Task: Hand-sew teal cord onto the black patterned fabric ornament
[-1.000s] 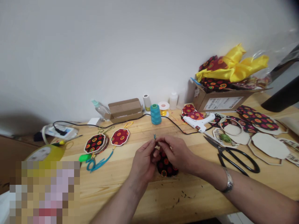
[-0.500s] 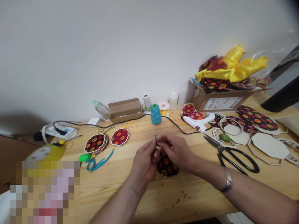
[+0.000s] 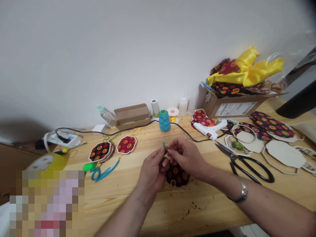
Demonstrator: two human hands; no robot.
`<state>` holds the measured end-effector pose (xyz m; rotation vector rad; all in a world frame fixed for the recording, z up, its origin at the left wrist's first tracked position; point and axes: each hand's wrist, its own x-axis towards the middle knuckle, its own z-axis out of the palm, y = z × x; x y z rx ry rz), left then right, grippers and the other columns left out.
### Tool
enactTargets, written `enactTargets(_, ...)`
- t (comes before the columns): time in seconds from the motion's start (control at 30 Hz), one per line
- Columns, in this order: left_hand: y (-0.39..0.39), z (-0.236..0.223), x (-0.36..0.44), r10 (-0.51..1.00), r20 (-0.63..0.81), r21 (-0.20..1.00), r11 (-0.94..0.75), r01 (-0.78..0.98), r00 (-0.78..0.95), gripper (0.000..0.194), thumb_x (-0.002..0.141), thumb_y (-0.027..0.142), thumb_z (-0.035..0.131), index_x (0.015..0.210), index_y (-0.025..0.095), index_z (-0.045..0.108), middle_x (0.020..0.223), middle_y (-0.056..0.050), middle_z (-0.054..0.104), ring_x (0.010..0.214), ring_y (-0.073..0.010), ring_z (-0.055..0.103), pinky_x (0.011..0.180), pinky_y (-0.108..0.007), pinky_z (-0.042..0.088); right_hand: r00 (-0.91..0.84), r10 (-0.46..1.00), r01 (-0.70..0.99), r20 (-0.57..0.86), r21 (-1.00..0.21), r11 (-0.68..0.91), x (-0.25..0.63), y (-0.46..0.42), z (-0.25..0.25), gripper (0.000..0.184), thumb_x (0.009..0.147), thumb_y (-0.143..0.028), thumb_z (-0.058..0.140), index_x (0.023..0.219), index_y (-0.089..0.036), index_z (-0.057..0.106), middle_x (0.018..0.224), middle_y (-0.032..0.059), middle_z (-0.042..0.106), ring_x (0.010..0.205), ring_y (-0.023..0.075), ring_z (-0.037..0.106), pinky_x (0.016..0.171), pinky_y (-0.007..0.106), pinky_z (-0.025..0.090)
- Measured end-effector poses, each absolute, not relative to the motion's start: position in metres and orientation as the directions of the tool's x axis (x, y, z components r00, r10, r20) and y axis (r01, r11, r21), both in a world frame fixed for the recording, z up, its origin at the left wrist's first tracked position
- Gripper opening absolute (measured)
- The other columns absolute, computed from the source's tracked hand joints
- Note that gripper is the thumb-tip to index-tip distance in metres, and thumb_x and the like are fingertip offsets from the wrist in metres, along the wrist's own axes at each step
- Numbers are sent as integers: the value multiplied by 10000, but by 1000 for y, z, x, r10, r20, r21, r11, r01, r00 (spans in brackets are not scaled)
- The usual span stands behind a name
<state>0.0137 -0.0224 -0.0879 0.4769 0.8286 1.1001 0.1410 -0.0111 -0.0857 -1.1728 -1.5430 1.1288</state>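
My left hand point(image 3: 153, 169) is closed, with a short tuft of teal thread point(image 3: 164, 144) sticking up between its thumb and forefinger. Right beside it, my right hand point(image 3: 187, 157) is pinched; whatever its fingertips grip is too small to make out. Beneath both hands a black pendant with red and orange flower print point(image 3: 177, 177) lies on the table, its upper part hidden by my fingers. Beyond the hands stands a cone of teal thread point(image 3: 164, 121). To the left lies a red patterned pendant point(image 3: 127, 144) with a yellow loop and a teal tassel.
Black-handled scissors point(image 3: 247, 163) and a white glue gun point(image 3: 209, 128) lie to the right, near wooden plates point(image 3: 285, 154). A cardboard box point(image 3: 234, 107) of fabric stands behind. At left are stacked black pendants point(image 3: 101, 151) and a power cord point(image 3: 84, 131).
My right hand has shifted slightly, its fingers still close to my left fingertips. A little more of the black pendant's face shows below it. The left hand has barely moved.
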Motion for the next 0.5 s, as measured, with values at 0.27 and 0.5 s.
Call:
enactTargets(0.27, -23, -86, 16, 916, -341, 705, 397, -588, 210, 170, 741, 259, 641, 768, 91, 634, 455, 48, 429, 442, -44, 381, 443, -165, 285, -223, 974, 11, -28, -1000, -26, 138, -12, -82, 92, 750, -139, 518, 818, -185, 476, 621, -36, 568, 485, 86, 559, 456, 205, 473)
enactTargets(0.5, -24, -86, 16, 920, -332, 715, 388, -582, 207, 186, 726, 284, 654, 742, 99, 644, 437, 49, 426, 432, -50, 376, 449, -173, 304, -237, 970, -19, -55, -998, -62, 137, -12, -81, 111, 748, -150, 535, 812, -192, 455, 586, -46, 563, 456, 89, 551, 425, 202, 468)
